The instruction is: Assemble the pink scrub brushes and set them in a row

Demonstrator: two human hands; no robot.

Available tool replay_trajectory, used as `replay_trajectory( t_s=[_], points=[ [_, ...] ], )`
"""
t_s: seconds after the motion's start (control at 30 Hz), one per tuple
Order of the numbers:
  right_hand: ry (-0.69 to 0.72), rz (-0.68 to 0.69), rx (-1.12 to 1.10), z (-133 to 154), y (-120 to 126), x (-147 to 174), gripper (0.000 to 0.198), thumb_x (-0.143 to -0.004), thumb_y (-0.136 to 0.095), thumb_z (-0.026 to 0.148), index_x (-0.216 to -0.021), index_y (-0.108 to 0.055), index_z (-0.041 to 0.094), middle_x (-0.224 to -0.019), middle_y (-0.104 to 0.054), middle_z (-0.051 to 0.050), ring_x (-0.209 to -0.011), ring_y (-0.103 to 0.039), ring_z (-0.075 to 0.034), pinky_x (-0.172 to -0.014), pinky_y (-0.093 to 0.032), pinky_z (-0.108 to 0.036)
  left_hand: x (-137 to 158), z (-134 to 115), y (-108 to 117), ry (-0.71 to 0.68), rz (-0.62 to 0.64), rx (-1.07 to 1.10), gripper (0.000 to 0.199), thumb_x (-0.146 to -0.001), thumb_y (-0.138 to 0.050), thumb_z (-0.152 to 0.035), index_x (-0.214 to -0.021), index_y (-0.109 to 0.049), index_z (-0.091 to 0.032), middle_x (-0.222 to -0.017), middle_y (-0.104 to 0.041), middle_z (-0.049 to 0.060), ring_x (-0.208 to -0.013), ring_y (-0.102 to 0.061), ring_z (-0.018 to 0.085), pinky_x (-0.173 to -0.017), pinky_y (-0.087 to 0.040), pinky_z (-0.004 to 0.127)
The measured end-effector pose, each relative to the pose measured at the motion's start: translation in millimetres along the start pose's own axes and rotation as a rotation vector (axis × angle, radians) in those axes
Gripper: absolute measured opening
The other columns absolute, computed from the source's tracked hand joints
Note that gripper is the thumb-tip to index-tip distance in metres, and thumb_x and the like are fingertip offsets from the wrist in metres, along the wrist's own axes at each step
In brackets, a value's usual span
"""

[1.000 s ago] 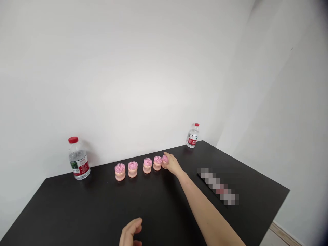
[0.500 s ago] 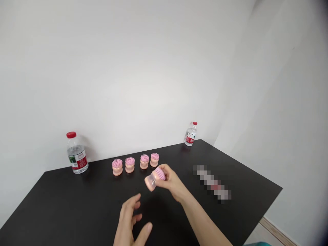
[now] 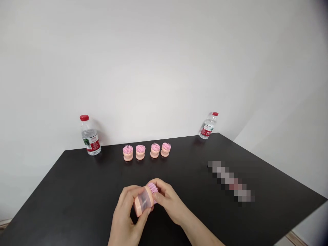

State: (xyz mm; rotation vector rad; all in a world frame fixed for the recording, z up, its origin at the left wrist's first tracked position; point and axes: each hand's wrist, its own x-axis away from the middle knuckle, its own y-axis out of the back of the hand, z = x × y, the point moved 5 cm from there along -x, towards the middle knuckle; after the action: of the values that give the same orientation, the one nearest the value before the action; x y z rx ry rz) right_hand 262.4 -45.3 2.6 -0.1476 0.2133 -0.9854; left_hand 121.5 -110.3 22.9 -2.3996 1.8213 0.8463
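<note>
Between my two hands, above the near part of the black table (image 3: 97,191), is a scrub brush (image 3: 145,200) with a peach base, a clear middle and pink bristles. It lies tilted on its side, bristles towards the right. My left hand (image 3: 128,212) grips its clear body and base end, thumb below and fingers above. My right hand (image 3: 167,201) is closed around the bristle end, hiding part of the bristles. Beyond my hands several like brushes stand bristles up in a row, among them one at the left end (image 3: 127,153) and one at the right end (image 3: 165,149).
A water bottle (image 3: 91,138) with a red cap stands at the back left by the white wall (image 3: 153,68). Another red-capped bottle (image 3: 208,126) is at the back right. A pixelated long item (image 3: 229,179) lies on the table's right side.
My left hand, open and apart before, has closed on the brush. My right hand has brought the brush nearer and lower. The view has shifted, so the table's things appear further right and higher.
</note>
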Motion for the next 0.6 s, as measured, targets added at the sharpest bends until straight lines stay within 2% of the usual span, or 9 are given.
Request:
replay_trajectory(
  t_s=[0.13,0.37,0.5,0.6],
  points=[
    [0.015,-0.008,0.061,6,-3,2,0.047,-0.076,-0.078,0.061,-0.093,-0.065,0.019,-0.079,-0.058,0.001,-0.070,-0.053,-0.014,-0.065,-0.044,-0.026,5,-2,0,-0.005,-0.031,-0.029,0.022,-0.082,-0.071,-0.036,-0.103,-0.070,-0.029,-0.111,-0.069,0.009,-0.101,-0.067,0.030,-0.083,-0.057,0.040],
    [0.038,-0.040,0.101,8,-2,7,0.040,-0.077,-0.079,0.053,-0.091,-0.063,0.020,-0.079,-0.056,0.002,-0.070,-0.050,-0.013,-0.066,-0.042,-0.026,-1,0,4,-0.076,0.113,-0.101,0.025,-0.085,-0.070,-0.037,-0.109,-0.067,-0.030,-0.110,-0.073,0.007,-0.097,-0.070,0.027,-0.077,-0.059,0.035],
    [0.087,-0.036,0.215,11,0,9,0.037,-0.076,-0.082,0.047,-0.098,-0.064,0.022,-0.085,-0.057,0.000,-0.074,-0.053,-0.015,-0.068,-0.045,-0.028,-5,5,4,0.053,0.159,-0.049,0.026,-0.085,-0.069,-0.043,-0.107,-0.067,-0.028,-0.097,-0.075,0.004,-0.080,-0.071,0.024,-0.069,-0.058,0.033],
    [0.183,0.029,0.263,18,1,10,0.039,-0.078,-0.082,0.043,-0.107,-0.065,0.025,-0.108,-0.060,-0.005,-0.096,-0.059,-0.021,-0.085,-0.049,-0.035,-5,10,2,0.171,0.232,0.025,0.030,-0.083,-0.069,-0.047,-0.105,-0.065,-0.026,-0.087,-0.074,0.003,-0.067,-0.068,0.022,-0.058,-0.054,0.031]
  ],
)
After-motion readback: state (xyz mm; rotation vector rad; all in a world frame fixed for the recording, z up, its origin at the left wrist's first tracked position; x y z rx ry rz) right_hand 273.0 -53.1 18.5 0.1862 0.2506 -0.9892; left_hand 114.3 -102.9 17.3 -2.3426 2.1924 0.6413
